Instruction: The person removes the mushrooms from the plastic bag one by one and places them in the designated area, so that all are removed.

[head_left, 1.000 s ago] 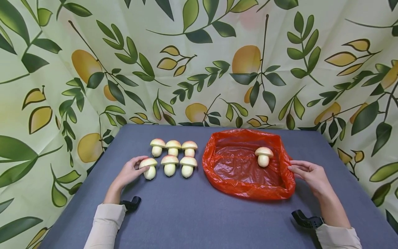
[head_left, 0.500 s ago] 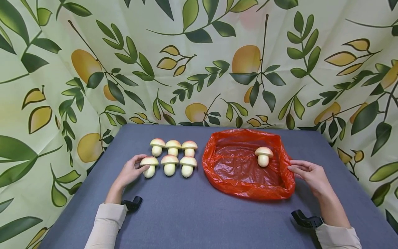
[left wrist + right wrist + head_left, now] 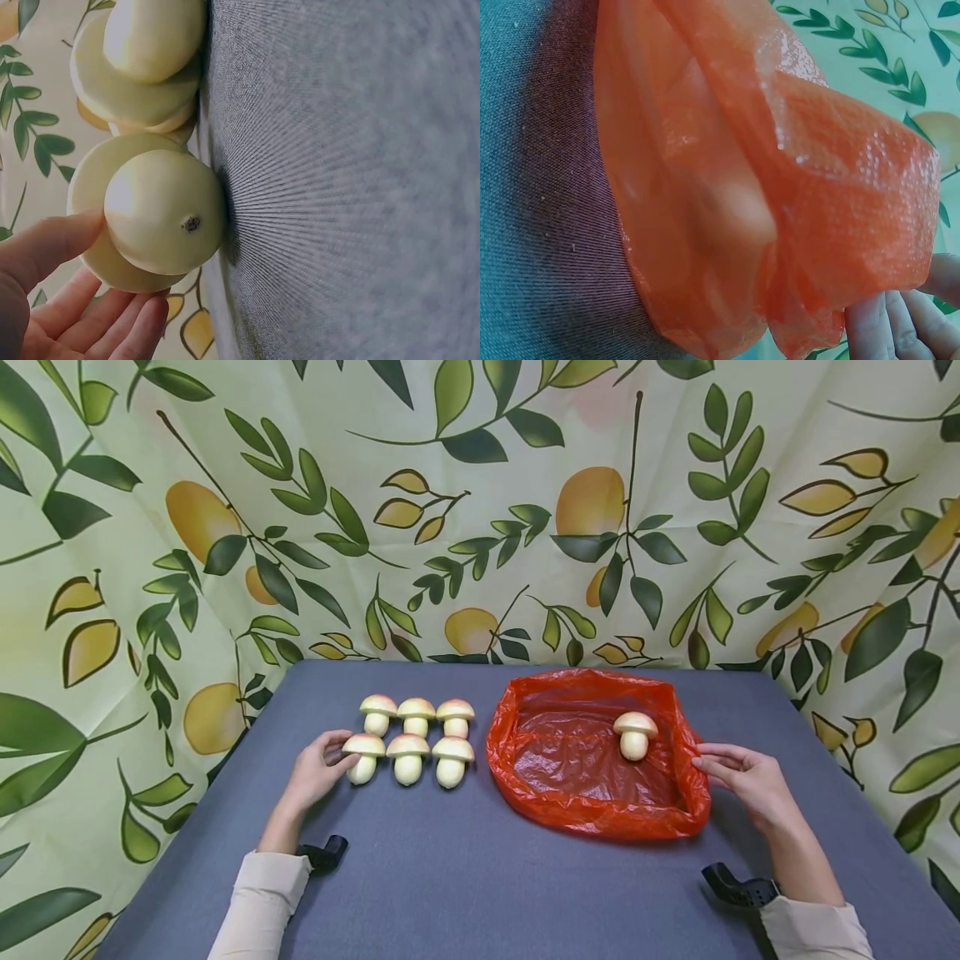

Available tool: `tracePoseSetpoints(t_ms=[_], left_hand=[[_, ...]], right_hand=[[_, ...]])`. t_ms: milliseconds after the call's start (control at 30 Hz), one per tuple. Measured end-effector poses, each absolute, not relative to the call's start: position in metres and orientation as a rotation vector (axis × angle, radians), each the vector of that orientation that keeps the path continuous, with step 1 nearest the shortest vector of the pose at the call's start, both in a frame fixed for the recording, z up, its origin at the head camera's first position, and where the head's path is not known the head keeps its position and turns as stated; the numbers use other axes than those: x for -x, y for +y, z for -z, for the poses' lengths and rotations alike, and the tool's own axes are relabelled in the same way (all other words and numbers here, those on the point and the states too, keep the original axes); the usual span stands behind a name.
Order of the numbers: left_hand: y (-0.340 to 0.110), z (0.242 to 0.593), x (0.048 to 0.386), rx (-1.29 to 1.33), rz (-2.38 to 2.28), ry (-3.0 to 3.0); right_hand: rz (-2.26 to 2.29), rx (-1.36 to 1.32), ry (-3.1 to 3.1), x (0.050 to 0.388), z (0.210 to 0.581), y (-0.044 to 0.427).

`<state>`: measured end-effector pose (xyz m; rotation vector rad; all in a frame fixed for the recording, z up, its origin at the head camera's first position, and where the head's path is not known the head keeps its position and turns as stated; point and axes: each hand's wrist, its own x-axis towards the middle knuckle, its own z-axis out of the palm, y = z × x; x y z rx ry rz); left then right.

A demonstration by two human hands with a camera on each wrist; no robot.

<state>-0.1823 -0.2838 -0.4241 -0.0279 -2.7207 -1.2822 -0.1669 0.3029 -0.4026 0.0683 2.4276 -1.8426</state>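
Note:
A pale toy mushroom with a rounded cap (image 3: 363,758) stands at the left end of the front row. My left hand (image 3: 315,768) pinches its cap from the left. In the left wrist view the thumb (image 3: 56,244) lies against the cap beside the stem, with the other fingers round the far side. My right hand (image 3: 746,781) holds the right rim of an open red plastic bag (image 3: 592,827), the rim between thumb and fingers. Inside the bag, toward its right side, another mushroom (image 3: 634,737) stands upright; through the film in the right wrist view it is only a blurred shape.
Two more mushrooms, one in the middle (image 3: 408,758) and one at the right (image 3: 452,762), complete the front row. Behind them is a back row of three mushrooms (image 3: 416,716). A leaf-and-fruit patterned cloth (image 3: 465,510) hangs behind the grey-blue table (image 3: 465,893).
My left hand has moved the end mushroom a little right and away from me, closer to its neighbour and more in line. The right hand and bag have hardly moved.

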Motion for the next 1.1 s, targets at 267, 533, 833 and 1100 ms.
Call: tracePoseSetpoints(t_ms=[267, 533, 833, 1100], left_hand=[[-0.282, 0.425, 0.183, 0.032, 1.267, -2.716], [-0.282, 0.425, 0.184, 0.027, 1.278, -2.717], [-0.284, 0.423, 0.183, 0.03, 1.272, -2.709], [-0.284, 0.414, 0.178, 0.04, 1.252, -2.73]], right_hand=[[1.786, -0.076, 2.476, 0.167, 0.402, 0.302], [1.769, -0.083, 2.465, 0.167, 0.402, 0.303], [1.772, -0.087, 2.469, 0.166, 0.403, 0.303], [1.747, -0.106, 2.485, 0.166, 0.403, 0.302]])
